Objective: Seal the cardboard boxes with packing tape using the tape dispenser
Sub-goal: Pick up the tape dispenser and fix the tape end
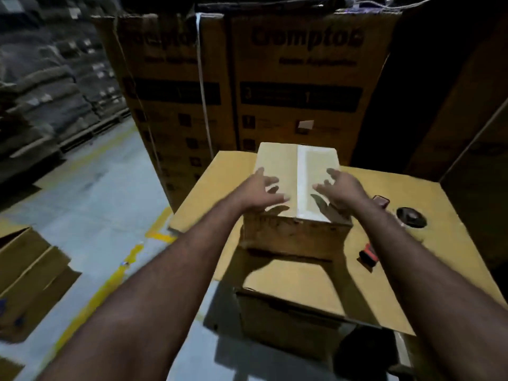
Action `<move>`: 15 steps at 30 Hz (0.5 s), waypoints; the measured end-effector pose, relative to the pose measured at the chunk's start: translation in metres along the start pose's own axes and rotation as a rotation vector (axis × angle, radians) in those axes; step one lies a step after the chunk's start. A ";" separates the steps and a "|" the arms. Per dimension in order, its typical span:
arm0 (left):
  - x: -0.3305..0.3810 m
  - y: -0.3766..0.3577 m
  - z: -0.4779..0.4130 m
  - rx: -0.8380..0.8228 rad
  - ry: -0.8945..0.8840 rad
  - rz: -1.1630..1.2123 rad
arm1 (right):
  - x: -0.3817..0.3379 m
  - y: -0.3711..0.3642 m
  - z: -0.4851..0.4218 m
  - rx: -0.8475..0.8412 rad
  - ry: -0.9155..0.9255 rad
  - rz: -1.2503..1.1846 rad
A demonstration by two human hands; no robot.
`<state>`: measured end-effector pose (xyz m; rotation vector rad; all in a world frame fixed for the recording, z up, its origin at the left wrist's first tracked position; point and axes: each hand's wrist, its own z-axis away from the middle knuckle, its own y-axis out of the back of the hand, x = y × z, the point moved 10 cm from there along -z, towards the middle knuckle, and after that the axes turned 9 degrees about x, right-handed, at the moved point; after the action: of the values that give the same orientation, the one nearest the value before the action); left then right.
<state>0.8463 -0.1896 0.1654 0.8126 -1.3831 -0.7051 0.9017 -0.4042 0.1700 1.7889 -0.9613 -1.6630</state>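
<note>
- A small box [277,160] sits in the middle of a big flat cardboard [453,215] that works like a table. This puts the box at a good height, right in front of the person.
- The flaps of the small box are down, and a pale tape strip [303,171] runs along the middle seam. I think the top is already taped.
- The left hand [264,192] is over the left flap with its fingers spread wide. It holds nothing.
- The right hand [341,191] is over the right side, also with its fingers spread and holding nothing.
- Dark shadows lie under both hands, so they seem to be just above the top. I cannot tell if they touch it.
- With one hand on each side, I guess the person is about to press the flaps flat, or grab the box to turn or move it.
- A red and black tool [368,255] lies on the cardboard near the right arm. It may be the tape dispenser, set down close by so both hands are free.
- A dark round thing [411,217] lies a bit farther off. It is too blurry to name.
- Tall boxes [302,111] stand behind. The big blurry word looks like "Crompton".
- A black band on them shows "3" and "1". The smaller words are too blurry to read.
</note>
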 end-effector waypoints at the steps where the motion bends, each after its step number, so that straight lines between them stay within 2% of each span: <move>1: -0.002 -0.012 -0.003 -0.067 -0.039 -0.086 | 0.007 -0.008 -0.001 -0.008 0.024 0.097; 3: -0.007 -0.027 -0.009 -0.139 -0.120 -0.218 | 0.012 -0.021 -0.002 -0.016 0.107 0.280; 5: -0.006 -0.031 -0.014 -0.133 -0.185 -0.288 | 0.009 -0.027 -0.003 -0.016 0.149 0.361; 10: 0.011 -0.042 -0.017 -0.164 -0.402 -0.454 | -0.001 -0.033 0.004 0.001 0.200 0.429; 15: 0.034 -0.058 -0.015 -0.208 -0.593 -0.447 | -0.011 -0.026 0.017 -0.036 0.235 0.395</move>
<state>0.8660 -0.2489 0.1365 0.7839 -1.6238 -1.5040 0.8886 -0.3776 0.1544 1.6002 -1.0851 -1.1915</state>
